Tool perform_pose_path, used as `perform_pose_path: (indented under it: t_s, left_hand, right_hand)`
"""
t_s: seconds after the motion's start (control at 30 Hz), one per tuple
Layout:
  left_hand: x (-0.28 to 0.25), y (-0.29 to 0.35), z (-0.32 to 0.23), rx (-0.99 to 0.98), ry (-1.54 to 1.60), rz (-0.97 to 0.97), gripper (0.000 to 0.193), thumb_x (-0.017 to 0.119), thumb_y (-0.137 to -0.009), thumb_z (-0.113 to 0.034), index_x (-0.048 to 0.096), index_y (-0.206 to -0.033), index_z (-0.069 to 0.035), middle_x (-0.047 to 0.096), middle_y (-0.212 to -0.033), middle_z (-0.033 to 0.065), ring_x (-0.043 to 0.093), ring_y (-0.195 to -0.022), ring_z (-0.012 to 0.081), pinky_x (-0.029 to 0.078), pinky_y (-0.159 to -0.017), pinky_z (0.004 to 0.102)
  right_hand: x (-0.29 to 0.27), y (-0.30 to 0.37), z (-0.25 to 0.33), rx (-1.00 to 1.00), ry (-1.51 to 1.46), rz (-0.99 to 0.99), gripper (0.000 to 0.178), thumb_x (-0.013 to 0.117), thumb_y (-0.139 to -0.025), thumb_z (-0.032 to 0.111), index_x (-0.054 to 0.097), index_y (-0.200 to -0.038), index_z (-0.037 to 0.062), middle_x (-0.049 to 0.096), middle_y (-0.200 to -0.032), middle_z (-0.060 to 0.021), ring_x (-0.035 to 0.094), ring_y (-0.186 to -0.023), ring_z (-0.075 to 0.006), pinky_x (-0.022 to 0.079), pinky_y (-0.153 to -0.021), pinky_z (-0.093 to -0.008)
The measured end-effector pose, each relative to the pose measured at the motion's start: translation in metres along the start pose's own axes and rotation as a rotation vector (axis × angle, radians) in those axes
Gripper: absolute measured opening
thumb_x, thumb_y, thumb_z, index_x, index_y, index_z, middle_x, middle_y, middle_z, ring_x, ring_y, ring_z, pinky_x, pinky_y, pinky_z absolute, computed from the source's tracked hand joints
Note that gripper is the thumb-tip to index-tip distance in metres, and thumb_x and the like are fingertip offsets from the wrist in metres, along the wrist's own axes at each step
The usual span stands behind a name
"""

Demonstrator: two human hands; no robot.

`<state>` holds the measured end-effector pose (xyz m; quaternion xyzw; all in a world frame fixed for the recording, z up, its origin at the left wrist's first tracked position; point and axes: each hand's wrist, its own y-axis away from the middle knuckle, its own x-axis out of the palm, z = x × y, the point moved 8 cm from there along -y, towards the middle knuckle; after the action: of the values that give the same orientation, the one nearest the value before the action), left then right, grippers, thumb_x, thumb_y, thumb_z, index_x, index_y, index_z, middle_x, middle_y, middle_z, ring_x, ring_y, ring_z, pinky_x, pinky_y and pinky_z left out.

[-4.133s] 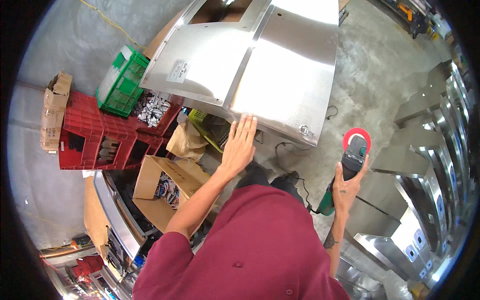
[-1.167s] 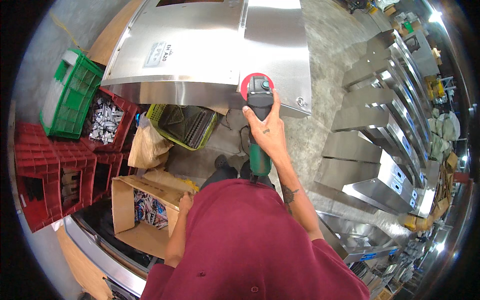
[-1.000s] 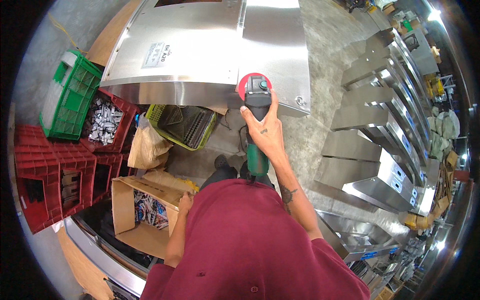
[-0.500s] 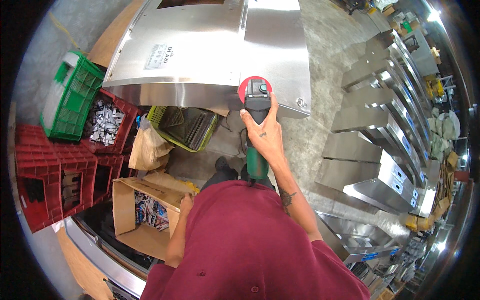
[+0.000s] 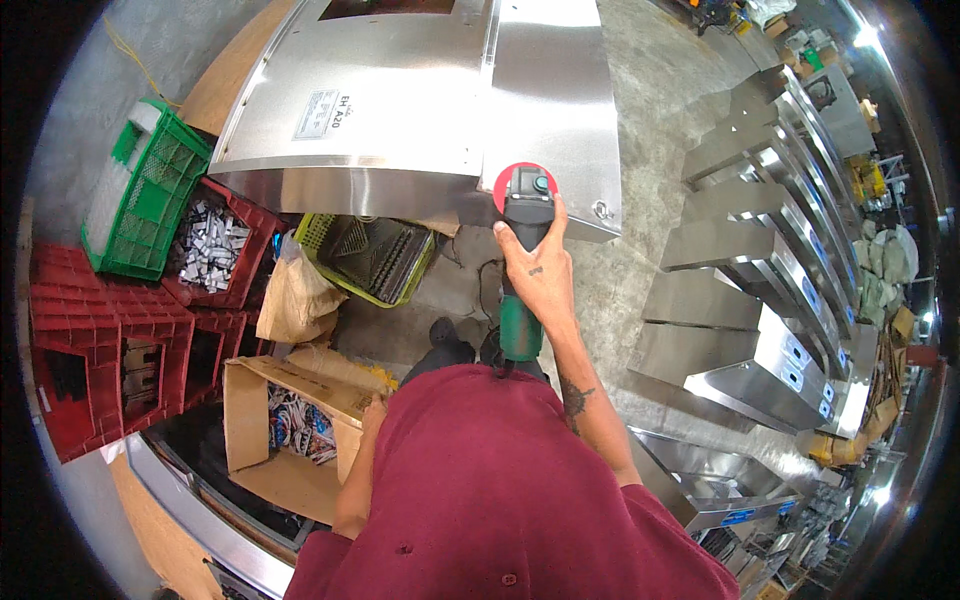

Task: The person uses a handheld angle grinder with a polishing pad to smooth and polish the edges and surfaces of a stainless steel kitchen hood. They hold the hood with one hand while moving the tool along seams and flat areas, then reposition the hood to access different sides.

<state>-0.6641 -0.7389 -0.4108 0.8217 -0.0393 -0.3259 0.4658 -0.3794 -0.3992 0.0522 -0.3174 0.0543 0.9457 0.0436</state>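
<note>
My right hand is wrapped round the dark front end of a green and black angle grinder. The grinder's red disc lies over the near edge of a stainless steel hood, close to the seam between its two panels. Whether the disc touches the metal, I cannot tell. My left hand is low beside my body, next to the rim of an open cardboard box with wires or small packed parts inside. Its fingers are mostly hidden.
On the left, a green crate stands on red crates, one holding small metal pieces. A yellow-green basket and a brown sack sit below the hood. Several steel hoods line the right side.
My right hand has shifted the grinder slightly to the right and nearer to me along the hood's edge. The left hand has barely moved.
</note>
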Motion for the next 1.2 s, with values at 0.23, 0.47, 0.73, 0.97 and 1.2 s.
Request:
perform_pose_path:
  t_s: [0.23, 0.47, 0.73, 0.97, 1.2]
  left_hand:
    - [-0.079, 0.030, -0.131, 0.391, -0.021, -0.336, 0.038, 0.064, -0.105, -0.024, 0.068, -0.135, -0.003, 0.075, -0.128, 0.0279, 0.071, -0.119, 0.0510, 0.056, -0.103, 0.0603]
    - [-0.141, 0.162, -0.466, 1.348, -0.152, -0.568, 0.057, 0.072, -0.097, -0.011, 0.059, -0.151, 0.000, 0.063, -0.155, 0.0184, 0.055, -0.149, 0.0394, 0.043, -0.126, 0.0507]
    - [-0.063, 0.185, -0.667, 1.173, -0.694, -1.000, 0.082, 0.065, -0.095, -0.016, 0.036, -0.165, 0.017, 0.040, -0.173, 0.0346, 0.040, -0.162, 0.0453, 0.029, -0.137, 0.0546]
    - [0.108, 0.229, -0.700, 1.083, 0.303, 0.387, 0.040, 0.060, -0.114, -0.024, 0.069, -0.150, -0.009, 0.069, -0.149, 0.0209, 0.066, -0.138, 0.0349, 0.044, -0.125, 0.0473]
    - [0.101, 0.322, -0.747, 0.877, 0.809, 0.293, 0.100, 0.071, -0.109, -0.054, 0.018, -0.176, -0.002, 0.048, -0.161, 0.0253, 0.048, -0.147, 0.0360, 0.041, -0.122, 0.0503]
  right_hand:
    - [-0.057, -0.001, -0.028, -0.059, 0.005, -0.178, 0.105, 0.078, -0.101, 0.047, 0.020, -0.177, 0.0057, 0.075, -0.125, -0.0354, 0.076, -0.120, -0.0488, 0.056, -0.106, -0.0529]
    - [-0.147, 0.006, -0.061, -0.009, -0.148, -0.330, 0.096, 0.082, -0.102, 0.037, 0.028, -0.175, 0.0040, 0.069, -0.143, -0.0261, 0.069, -0.131, -0.0350, 0.052, -0.113, -0.0447]
    - [-0.304, -0.030, -0.124, -0.001, -0.215, -0.430, 0.090, 0.082, -0.103, 0.034, 0.034, -0.171, -0.0006, 0.067, -0.141, -0.0198, 0.066, -0.127, -0.0276, 0.049, -0.114, -0.0402]
    - [-0.358, -0.086, -0.186, 0.009, -0.389, -0.236, 0.086, 0.079, -0.106, 0.027, 0.030, -0.172, -0.0009, 0.058, -0.151, -0.0191, 0.060, -0.132, -0.0253, 0.048, -0.115, -0.0395]
    - [-0.365, -0.141, -0.178, -0.180, -0.551, 0.130, 0.096, 0.080, -0.105, 0.026, 0.020, -0.176, 0.0024, 0.055, -0.150, -0.0196, 0.061, -0.131, -0.0274, 0.050, -0.113, -0.0447]
